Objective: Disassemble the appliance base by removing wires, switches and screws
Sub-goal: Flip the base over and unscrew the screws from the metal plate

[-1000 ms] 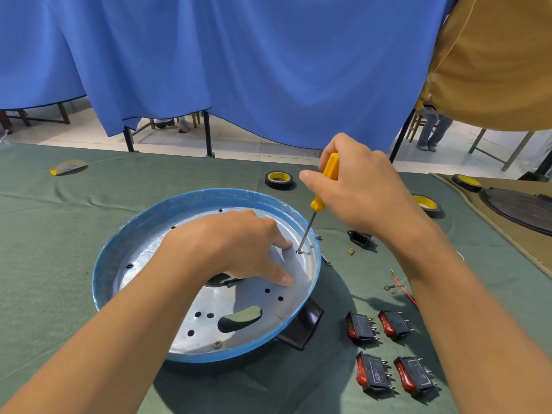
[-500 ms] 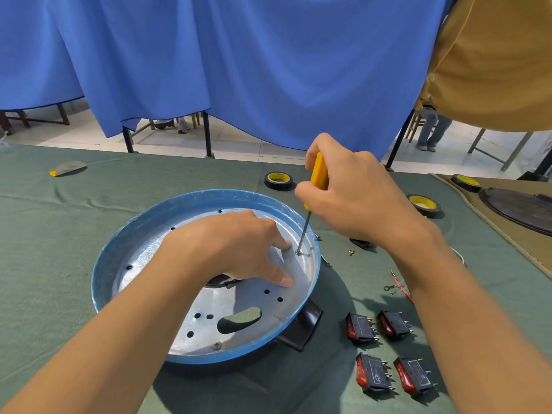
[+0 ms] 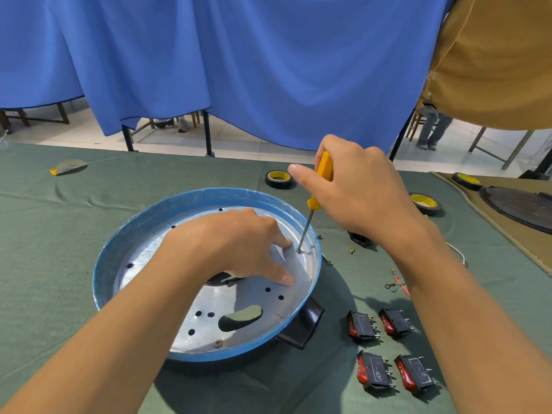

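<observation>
**Round metal appliance base with a blue rim** (image 3: pixel 119 258): lies centre-left on the green cloth-covered worktop (image 3: pixel 53 234), with a black side handle (image 3: pixel 306 325) projecting from its near right edge.

**Left hand** (image 3: pixel 239 243): rests inside the base with its grip released. The thumb and forefinger lie stretched on the perforated silver floor and grasp nothing.

**Right hand** (image 3: pixel 358 195): its grip is clenched round the yellow plastic handle of a slim steel-shafted screwdriver (image 3: pixel 325 168), which is held nearly upright. One digit reaches leftward past the handle.

**Small silver screw** (image 3: pixel 299 251): sits in the floor just inside the right rim, beside the left forefinger. The screwdriver tip meets it.

**Second screw** (image 3: pixel 218 343): sits in the floor at the near rim.

**Four black rocker switches with red caps** (image 3: pixel 363 325): lie on the worktop to the right of the base, in two rows of two, none touching.

**Thin red wire with a ring terminal** (image 3: pixel 398 284): lies beyond the switches.

**Two black tape rolls with yellow cores** (image 3: pixel 279 179) (image 3: pixel 425 203): lie farther back.

**Blue fabric curtain** (image 3: pixel 239 70): hangs behind the worktop.
</observation>
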A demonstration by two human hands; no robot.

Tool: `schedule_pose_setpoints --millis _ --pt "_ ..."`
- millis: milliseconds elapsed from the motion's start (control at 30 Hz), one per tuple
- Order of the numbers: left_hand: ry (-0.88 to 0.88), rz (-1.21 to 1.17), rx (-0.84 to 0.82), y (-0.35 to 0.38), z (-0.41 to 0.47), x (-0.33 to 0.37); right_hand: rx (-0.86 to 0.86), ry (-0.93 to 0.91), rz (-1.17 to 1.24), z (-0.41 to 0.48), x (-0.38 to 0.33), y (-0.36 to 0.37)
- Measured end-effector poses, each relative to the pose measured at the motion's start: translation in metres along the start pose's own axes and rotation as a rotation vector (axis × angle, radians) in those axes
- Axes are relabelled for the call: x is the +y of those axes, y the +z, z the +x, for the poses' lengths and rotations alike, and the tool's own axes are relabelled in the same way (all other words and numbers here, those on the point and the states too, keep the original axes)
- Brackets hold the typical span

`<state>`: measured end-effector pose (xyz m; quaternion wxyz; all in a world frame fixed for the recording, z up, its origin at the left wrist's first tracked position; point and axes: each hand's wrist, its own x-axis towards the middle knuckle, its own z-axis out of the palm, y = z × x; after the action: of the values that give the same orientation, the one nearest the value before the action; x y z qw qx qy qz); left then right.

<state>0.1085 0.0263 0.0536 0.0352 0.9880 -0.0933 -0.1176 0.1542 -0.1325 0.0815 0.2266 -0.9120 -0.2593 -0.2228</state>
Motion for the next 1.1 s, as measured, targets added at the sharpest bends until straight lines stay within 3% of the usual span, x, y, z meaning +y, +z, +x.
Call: schedule_pose_setpoints --millis 733,900,1100 --pt "0.018 0.006 0.003 0.003 0.004 -0.003 -0.102 0.082 0.099 0.003 0.006 -0.006" --pt "0.019 0.010 0.009 0.003 0.004 -0.004 -0.082 0.095 0.016 0.004 0.002 -0.007" --pt "0.032 0.003 0.026 0.006 0.004 -0.005 -0.388 0.049 0.027 0.025 -0.003 -0.026"
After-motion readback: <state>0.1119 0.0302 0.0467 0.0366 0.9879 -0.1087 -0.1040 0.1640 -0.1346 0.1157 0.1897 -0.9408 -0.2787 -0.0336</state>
